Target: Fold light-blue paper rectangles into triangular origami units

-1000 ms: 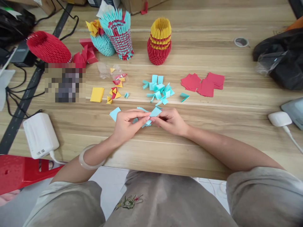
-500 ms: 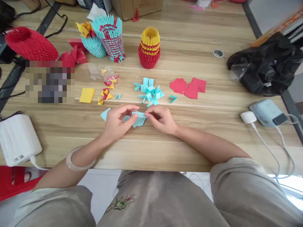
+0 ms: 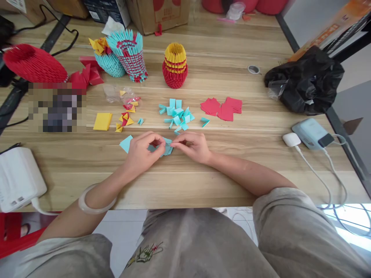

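Note:
My left hand (image 3: 145, 151) is closed in a pinch, thumb against fingertips, at the left end of a small light-blue paper piece (image 3: 167, 142). From the other side, my right hand (image 3: 192, 147) pinches the same piece; the fingers cover much of it. Under and between the hands lie loose light-blue paper sheets (image 3: 166, 151), partly hidden, and one sheet (image 3: 126, 143) sticks out left of my left hand. Just beyond my fingertips is a heap of folded light-blue paper pieces (image 3: 178, 112). A single folded blue piece (image 3: 205, 122) rests to its right.
Red paper sheets (image 3: 225, 109) lie at right, a yellow paper stack (image 3: 102, 121) at left beside folded yellow and red pieces (image 3: 125, 119). Folded-paper vases (image 3: 175, 71) stand behind. A black plastic bag (image 3: 307, 83), a charger (image 3: 311, 133) and a white power unit (image 3: 21, 179) flank the table.
The view has shifted, so the table things appear further left. The blue strip that showed flat between my hands is now mostly covered by my fingers, which have drawn closer together.

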`<state>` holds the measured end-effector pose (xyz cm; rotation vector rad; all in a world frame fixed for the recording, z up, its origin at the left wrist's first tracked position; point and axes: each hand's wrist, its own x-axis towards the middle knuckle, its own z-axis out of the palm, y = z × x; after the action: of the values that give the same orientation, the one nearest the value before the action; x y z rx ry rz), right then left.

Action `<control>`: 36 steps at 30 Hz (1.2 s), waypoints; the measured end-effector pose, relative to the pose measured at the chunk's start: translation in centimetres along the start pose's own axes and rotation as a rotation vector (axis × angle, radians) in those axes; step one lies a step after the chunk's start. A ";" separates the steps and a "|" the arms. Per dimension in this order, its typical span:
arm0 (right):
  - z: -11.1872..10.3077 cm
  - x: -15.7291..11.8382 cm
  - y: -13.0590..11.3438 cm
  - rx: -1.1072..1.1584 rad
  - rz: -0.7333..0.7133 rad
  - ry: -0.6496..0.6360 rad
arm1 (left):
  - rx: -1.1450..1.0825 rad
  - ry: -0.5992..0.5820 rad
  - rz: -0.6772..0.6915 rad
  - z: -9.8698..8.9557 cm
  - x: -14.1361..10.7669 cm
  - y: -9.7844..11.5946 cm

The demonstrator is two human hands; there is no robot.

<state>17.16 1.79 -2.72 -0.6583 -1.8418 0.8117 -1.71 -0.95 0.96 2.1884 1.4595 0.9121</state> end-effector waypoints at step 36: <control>-0.3 0.6 0.7 0.349 0.139 -0.082 | -0.275 0.077 0.011 0.3 -0.2 -0.3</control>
<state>17.31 2.82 -2.82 -0.5381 -1.6818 1.2334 -1.78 -1.01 0.45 1.9818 1.2701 1.1380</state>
